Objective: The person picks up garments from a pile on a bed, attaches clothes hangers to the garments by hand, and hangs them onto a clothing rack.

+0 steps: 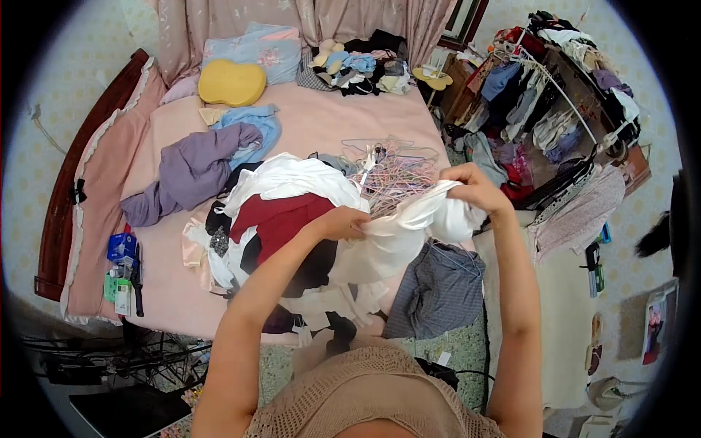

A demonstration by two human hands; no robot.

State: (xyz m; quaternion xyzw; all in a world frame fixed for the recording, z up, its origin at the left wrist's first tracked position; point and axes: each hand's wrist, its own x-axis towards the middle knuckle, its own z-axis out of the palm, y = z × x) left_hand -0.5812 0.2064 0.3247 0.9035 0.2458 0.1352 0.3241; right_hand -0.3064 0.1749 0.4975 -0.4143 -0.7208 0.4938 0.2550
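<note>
A thin white garment is stretched between my two hands above the front of the bed. My left hand pinches its left end, near the pile. My right hand is closed on its bunched upper right part; what kind of garment it is I cannot tell. Below and left lies a heap of clothes with a dark red garment and white cloth on top. Grey checked shorts lie at the bed's front right edge. Behind my hands is a tangle of pastel hangers.
On the pink bed are a purple garment, a yellow cushion and another clothes pile at the back. A loaded clothes rack stands on the right. Small boxes sit at the left edge.
</note>
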